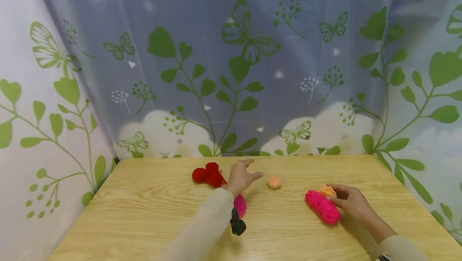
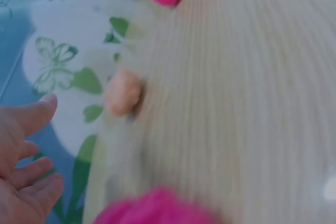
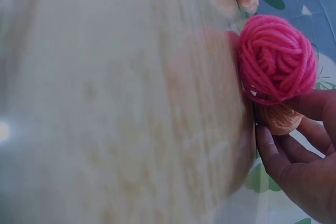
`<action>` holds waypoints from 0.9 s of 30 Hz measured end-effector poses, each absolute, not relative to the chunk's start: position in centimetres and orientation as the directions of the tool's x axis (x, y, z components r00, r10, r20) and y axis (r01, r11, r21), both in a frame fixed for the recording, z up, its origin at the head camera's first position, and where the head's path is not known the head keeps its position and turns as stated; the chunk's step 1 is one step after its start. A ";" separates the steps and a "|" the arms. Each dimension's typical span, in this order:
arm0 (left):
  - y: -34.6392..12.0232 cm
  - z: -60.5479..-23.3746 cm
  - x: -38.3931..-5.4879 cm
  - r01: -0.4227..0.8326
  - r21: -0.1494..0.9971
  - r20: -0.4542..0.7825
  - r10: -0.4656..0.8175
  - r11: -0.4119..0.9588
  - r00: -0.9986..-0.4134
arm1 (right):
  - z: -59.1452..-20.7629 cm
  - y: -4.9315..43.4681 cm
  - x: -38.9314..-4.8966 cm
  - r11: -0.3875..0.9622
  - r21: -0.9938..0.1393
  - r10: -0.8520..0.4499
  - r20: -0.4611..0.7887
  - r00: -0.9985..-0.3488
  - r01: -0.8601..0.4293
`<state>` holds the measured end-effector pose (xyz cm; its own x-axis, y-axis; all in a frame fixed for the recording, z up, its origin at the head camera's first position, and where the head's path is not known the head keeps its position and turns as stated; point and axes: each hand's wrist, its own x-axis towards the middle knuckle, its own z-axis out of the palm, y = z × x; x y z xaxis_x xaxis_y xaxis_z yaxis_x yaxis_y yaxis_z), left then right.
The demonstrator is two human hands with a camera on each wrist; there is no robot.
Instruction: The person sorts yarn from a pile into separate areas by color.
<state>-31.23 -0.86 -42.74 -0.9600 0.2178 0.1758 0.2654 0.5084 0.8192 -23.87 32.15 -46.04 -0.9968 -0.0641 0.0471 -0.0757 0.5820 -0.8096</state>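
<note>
My right hand [image 1: 353, 204] pinches a small orange yarn ball [image 1: 327, 191] between thumb and fingers; the right wrist view shows the orange yarn ball [image 3: 281, 118] partly covered by them. Right against it lies a long bright-pink yarn skein [image 1: 322, 207], seen end-on as pink yarn [image 3: 278, 59]. My left hand [image 1: 241, 177] hovers with fingers extended and nothing held, between red yarn [image 1: 210, 175] and a loose peach yarn ball [image 1: 274, 182]. Below its wrist a magenta yarn ball [image 1: 240, 205] is partly hidden by the sleeve and a black wrist device.
The pale wooden table [image 1: 144, 221] ends at the back against a printed curtain [image 1: 187, 92] with green leaves and butterflies. Similar printed cloth hangs at both sides. The red yarn sits at the table's back, left of centre.
</note>
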 end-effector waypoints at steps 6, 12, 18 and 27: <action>1.9 -44.2 -30.7 0.243 0.840 0.171 0.189 0.485 -0.967 | -46.2 32.1 -23.9 0.585 -0.808 -0.058 0.049 -0.997 -0.073; 3.9 -46.3 -30.4 0.200 0.873 0.155 0.137 0.444 -0.978 | -46.3 32.1 -23.9 0.592 -0.802 -0.057 0.051 -0.997 -0.075; 4.6 -47.3 -30.4 0.241 0.867 0.209 0.121 0.435 -0.970 | -46.2 32.0 -23.9 0.582 -0.809 -0.057 0.061 -0.997 -0.083; 5.1 -48.5 -30.8 0.302 0.829 0.294 0.094 0.471 -0.951 | -46.2 32.1 -23.9 0.585 -0.808 -0.048 0.048 -0.998 -0.067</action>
